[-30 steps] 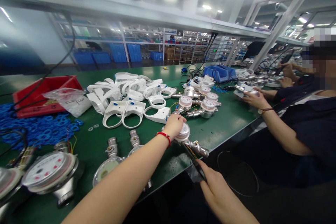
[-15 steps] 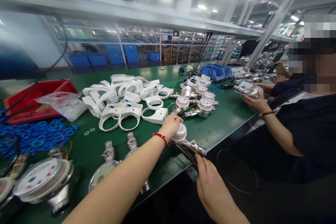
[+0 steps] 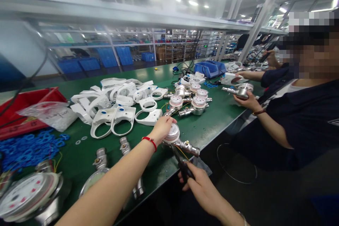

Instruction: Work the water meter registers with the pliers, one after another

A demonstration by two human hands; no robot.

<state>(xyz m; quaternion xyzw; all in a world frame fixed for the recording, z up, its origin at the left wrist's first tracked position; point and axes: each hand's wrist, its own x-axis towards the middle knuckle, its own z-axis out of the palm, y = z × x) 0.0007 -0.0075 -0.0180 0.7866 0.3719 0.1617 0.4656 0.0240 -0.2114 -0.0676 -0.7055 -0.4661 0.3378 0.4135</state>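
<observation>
Only the head cam to go on here, so that's the whole view. Left hand (image 3: 164, 127) has its fingers curled over the edge of a meter (image 3: 173, 132), clamped onto it pretty firmly. Said meter sits near the front edge of the green table (image 3: 212, 122), round pale face tilted up, with a metal pipe (image 3: 193, 149) sticking out toward the right. Red bracelet (image 3: 150, 142) on that wrist, btw.

Right hand (image 3: 200, 180) is wrapped around a dark-handled tool (image 3: 186, 169), just off the table's front edge. The tool's thin end points up at the underside of the meter; can't tell if it's actually touching. A yellow wire (image 3: 182, 152) runs right beside it. The two hands are apart, meter in one, tool in the other.

Just behind the meter there's a bunch of other meters (image 3: 198, 102) bundled close together. Left of those is a messy heap of white brackets (image 3: 126, 112). Further left: a clear bag (image 3: 62, 117) against a red bin (image 3: 31, 126), with a pile of blue rings (image 3: 26, 152) in front. Big meter (image 3: 23, 194) in the bottom left corner, cut off by the frame.

Over on the right, a co-worker (image 3: 302, 123) in dark clothes holds a meter too, near a blue bin (image 3: 209, 71).
</observation>
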